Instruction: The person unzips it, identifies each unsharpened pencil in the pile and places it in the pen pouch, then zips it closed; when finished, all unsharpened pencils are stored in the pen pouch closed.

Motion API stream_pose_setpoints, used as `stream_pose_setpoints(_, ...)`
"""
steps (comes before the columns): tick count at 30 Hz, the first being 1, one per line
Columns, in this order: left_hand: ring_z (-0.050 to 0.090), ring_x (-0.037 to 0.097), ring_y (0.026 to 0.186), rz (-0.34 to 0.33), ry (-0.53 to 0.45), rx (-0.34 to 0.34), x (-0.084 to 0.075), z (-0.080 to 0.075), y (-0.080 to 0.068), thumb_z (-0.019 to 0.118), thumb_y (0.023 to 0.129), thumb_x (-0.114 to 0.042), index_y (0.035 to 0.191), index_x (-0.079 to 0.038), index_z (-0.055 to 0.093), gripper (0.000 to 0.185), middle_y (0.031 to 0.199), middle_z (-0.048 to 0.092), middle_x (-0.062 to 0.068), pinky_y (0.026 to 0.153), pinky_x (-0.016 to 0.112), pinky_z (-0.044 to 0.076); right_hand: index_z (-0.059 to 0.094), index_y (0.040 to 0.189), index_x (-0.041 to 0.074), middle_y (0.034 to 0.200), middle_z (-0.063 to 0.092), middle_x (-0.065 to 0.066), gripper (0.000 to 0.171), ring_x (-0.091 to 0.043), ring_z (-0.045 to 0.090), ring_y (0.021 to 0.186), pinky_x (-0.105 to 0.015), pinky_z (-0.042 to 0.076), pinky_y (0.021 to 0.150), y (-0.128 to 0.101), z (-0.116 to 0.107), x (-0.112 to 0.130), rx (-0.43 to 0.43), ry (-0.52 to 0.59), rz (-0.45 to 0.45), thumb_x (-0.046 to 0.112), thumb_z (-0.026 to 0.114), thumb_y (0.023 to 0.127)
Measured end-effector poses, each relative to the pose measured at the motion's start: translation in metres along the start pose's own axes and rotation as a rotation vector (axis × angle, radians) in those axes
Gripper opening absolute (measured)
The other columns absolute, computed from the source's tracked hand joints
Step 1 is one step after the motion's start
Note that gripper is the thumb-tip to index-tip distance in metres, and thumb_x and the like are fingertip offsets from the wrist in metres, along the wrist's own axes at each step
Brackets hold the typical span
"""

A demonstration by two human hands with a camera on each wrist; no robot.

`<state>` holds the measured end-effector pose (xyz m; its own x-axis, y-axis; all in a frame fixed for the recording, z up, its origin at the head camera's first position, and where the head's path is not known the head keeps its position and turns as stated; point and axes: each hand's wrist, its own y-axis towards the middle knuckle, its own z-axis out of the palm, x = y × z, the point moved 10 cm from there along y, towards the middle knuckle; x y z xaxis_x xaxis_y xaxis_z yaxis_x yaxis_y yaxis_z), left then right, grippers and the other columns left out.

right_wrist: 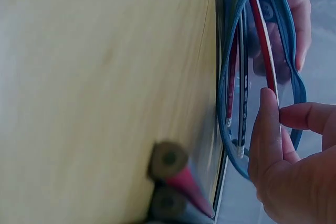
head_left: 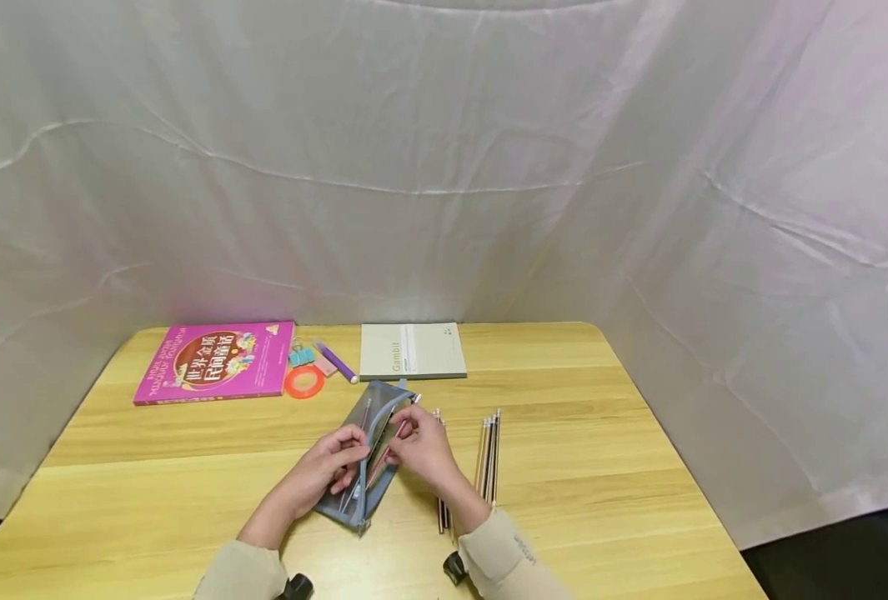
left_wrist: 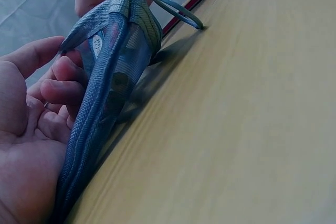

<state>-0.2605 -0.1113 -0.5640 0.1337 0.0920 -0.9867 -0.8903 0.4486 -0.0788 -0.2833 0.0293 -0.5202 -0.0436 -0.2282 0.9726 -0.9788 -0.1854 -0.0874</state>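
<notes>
A blue-grey zippered mesh pencil case [head_left: 353, 410] is unzipped, its mouth facing right. With curled fingers, my left hand [head_left: 322, 468] grips the near-left edge of that mouth; in the left wrist view the fingers fold over the blue fabric rim [left_wrist: 94, 103]. My right hand [head_left: 427, 450] pinches a red pencil [right_wrist: 262, 35] between thumb and fingers, the pencil slanting into the case mouth. Other pencils [right_wrist: 243, 87] lie inside the case, seen through the opening. Beside the right forearm rest two groups of pencils, one [head_left: 489, 458] farther right and one [head_left: 441, 508] partly hidden under the wrist.
At the back left lie a pink book [head_left: 158, 375], a teal binder clip [head_left: 301, 357], an orange-red tape roll [head_left: 290, 384], a pink block [head_left: 327, 365] and a purple pen [head_left: 336, 362]. A pale notebook [head_left: 432, 354] lies at the back edge, before a grey curtain [head_left: 413, 242].
</notes>
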Motion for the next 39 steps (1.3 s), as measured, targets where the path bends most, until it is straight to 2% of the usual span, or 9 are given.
stream_pose_setpoints(9,0.046,0.004,0.056,0.003,0.001,0.009,-0.001,0.000,0.001,0.058,0.106,-0.019,0.105,-0.007,0.054,0.013,0.078,0.052,-0.002,0.047,0.016,0.036,0.064,0.104,-0.005,0.077,0.055,-0.005,0.023,-0.016,0.066,0.059,-0.034,0.063,0.059,-0.002,0.011,-0.002,0.030,-0.067,0.018,-0.014,0.070,0.083)
stream_pose_setpoints(14,0.046,0.004,0.056,0.003,0.010,0.006,0.000,0.000,0.001,0.058,0.106,-0.019,0.106,-0.004,0.053,0.016,0.080,0.052,-0.002,0.048,0.016,0.036,0.064,0.102,-0.006,0.076,0.054,-0.005,0.022,-0.019,0.067,0.059,-0.034,0.062,0.058,-0.002,0.014,-0.003,0.042,-0.094,0.004,-0.013,0.071,0.083)
stream_pose_setpoints(17,0.046,0.004,0.057,0.000,0.014,0.002,0.001,0.000,0.001,0.059,0.106,-0.020,0.106,-0.005,0.053,0.016,0.080,0.052,-0.003,0.048,0.016,0.036,0.064,0.105,-0.006,0.078,0.057,-0.007,0.023,-0.025,0.070,0.060,-0.036,0.063,0.059,-0.003,0.015,-0.005,0.051,-0.078,0.019,-0.014,0.069,0.084)
stream_pose_setpoints(24,0.045,0.004,0.057,0.001,0.014,0.004,-0.001,0.001,0.000,0.058,0.106,-0.019,0.104,-0.007,0.054,0.013,0.080,0.052,-0.002,0.048,0.016,0.036,0.064,0.111,-0.003,0.084,0.060,-0.009,0.026,-0.020,0.068,0.060,-0.035,0.063,0.060,-0.002,0.014,-0.009,0.077,-0.099,0.039,-0.011,0.071,0.087)
stream_pose_setpoints(30,0.045,0.004,0.056,0.007,0.014,0.009,-0.002,0.001,0.000,0.058,0.106,-0.020,0.104,-0.007,0.054,0.013,0.081,0.052,-0.002,0.047,0.016,0.036,0.064,0.119,-0.002,0.089,0.061,-0.013,0.034,-0.021,0.068,0.063,-0.036,0.063,0.061,-0.004,0.013,-0.009,0.089,-0.109,0.037,-0.010,0.073,0.087)
stream_pose_setpoints(39,0.046,0.004,0.057,0.002,0.017,0.004,0.000,0.000,0.001,0.058,0.106,-0.020,0.105,-0.006,0.054,0.015,0.081,0.053,-0.001,0.047,0.016,0.036,0.063,0.123,-0.002,0.097,0.064,-0.015,0.039,-0.023,0.071,0.068,-0.034,0.063,0.062,-0.004,0.012,-0.009,0.121,-0.081,0.030,-0.010,0.073,0.086)
